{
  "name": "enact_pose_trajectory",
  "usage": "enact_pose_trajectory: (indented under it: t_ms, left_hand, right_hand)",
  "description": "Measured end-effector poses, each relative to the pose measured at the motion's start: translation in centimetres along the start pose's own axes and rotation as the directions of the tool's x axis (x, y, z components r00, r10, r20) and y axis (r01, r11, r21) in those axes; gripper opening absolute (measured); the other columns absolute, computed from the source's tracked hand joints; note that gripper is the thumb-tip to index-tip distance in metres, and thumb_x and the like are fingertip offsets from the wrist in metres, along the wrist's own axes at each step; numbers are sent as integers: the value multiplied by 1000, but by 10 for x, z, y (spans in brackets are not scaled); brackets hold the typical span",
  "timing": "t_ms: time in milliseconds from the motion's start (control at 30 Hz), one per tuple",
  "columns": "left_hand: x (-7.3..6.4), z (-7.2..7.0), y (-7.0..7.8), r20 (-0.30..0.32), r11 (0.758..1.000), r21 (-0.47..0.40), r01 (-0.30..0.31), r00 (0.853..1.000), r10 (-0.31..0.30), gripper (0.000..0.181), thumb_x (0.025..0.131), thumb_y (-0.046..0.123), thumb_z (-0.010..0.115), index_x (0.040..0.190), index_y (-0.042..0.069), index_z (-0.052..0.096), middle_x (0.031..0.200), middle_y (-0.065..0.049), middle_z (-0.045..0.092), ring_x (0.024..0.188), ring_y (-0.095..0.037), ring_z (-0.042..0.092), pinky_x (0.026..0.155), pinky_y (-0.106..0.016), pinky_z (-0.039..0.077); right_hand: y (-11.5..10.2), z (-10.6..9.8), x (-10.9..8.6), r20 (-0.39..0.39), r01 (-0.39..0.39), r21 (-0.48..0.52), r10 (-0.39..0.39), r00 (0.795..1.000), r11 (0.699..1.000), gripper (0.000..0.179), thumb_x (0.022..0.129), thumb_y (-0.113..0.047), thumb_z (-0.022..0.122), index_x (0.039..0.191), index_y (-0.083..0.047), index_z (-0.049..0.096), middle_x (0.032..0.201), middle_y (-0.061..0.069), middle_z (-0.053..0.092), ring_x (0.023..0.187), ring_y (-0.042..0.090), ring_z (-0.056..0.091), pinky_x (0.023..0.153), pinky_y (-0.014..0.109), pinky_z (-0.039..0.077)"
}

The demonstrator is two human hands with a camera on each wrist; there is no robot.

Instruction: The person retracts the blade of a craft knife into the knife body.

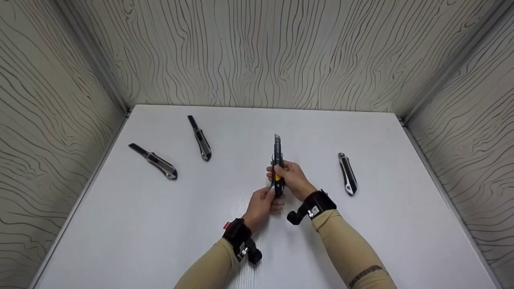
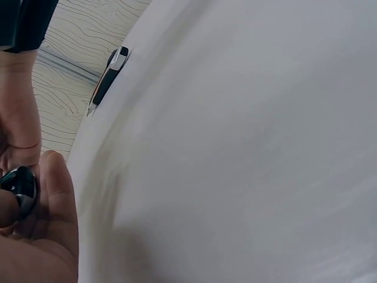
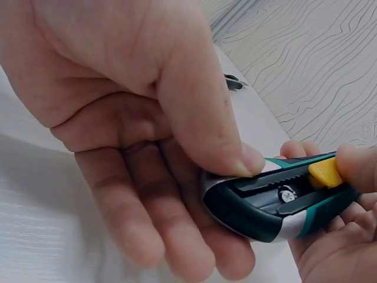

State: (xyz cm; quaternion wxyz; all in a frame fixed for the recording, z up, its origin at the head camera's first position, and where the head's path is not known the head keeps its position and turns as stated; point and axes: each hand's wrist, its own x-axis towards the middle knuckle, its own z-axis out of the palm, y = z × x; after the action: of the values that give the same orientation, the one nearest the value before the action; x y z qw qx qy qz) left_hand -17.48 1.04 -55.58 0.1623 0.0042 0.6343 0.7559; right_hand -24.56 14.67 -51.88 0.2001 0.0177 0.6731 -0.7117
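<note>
Over the middle of the table, both hands hold a box cutter [image 1: 278, 160] with its blade end pointing away from me. Its dark body has teal and silver parts and a yellow slider [image 3: 326, 172]. My right hand [image 1: 296, 179] wraps the body from the right, its thumb on the slider. Nearer to me, my left hand [image 1: 260, 206] pinches the rear end between thumb and fingers; in the right wrist view the left thumb [image 3: 206, 130] presses its top edge. In the left wrist view only the rear tip of the cutter [image 2: 20, 188] shows.
Two more box cutters lie to the left, one nearer [image 1: 154, 160] and one farther back [image 1: 200, 140], dark front ends pointing away. A third box cutter [image 1: 347, 174] lies to the right. Patterned walls [image 1: 257, 56] enclose the white table [image 1: 160, 224] at back and sides.
</note>
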Motion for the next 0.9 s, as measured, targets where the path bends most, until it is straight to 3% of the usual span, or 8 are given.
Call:
enact_pose_trajectory:
  t_ms: [233,400,667,900]
  left_hand:
    - [-1,0,-1,-12,1000,-11,21,1000,-22,33,105,14,38,120,-9,56,102,-18,70,80,-14,67,76,-31,60]
    - [-3,2,-4,-1,998,-58,36,999,-36,37,107,16,33,126,-9,51,108,-23,67,85,-18,68,77,-33,59]
    - [-2,2,-6,-23,995,-104,-6,1000,3,36,106,15,37,120,-11,56,109,-26,69,86,-15,69,79,-31,60]
    - [0,3,-4,-31,993,-117,-2,1000,-2,34,106,16,38,121,-9,56,97,-14,68,79,-12,65,76,-28,58]
  right_hand:
    - [0,2,-1,12,2,3,-2,1000,1000,40,103,-14,46,136,9,42,125,21,60,99,15,66,95,31,54]
    - [1,3,0,6,-3,14,3,1000,1000,40,103,-14,46,137,7,43,131,26,56,102,16,66,98,33,53]
    - [1,3,0,-15,-4,-29,3,1000,1000,41,103,-18,47,137,5,45,131,23,59,105,18,67,95,31,54]
    - [3,0,-2,-51,-28,-27,27,998,999,42,102,-27,52,131,3,53,121,17,66,103,18,68,93,30,55]
